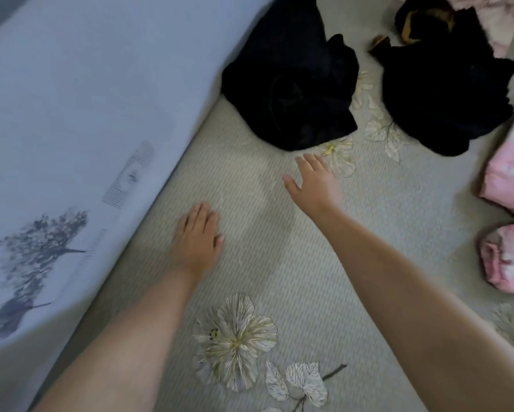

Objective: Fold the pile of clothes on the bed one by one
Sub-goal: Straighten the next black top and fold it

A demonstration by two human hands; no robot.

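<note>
**Both hands empty over the bedspread, clothes beyond the fingertips**

Two black garments are seen past the right hand (313,182): one black heap (291,81) just beyond its fingertips, a second black heap (446,81) farther off to its right. Pink folded pieces (510,173) lie well to the right of that hand, and a pale pink garment (499,16) is glimpsed at the far edge. A grey-blue printed panel (71,129) runs along the left of the left hand (197,239). The bedspread (279,263), flower-patterned, lies bare between the forearms. Both arms are stretched forward, palms down. The left hand is held flat, fingers together, low over the bedspread; contact cannot be told. The right hand is spread, fingers loose, nothing grasped.
</note>
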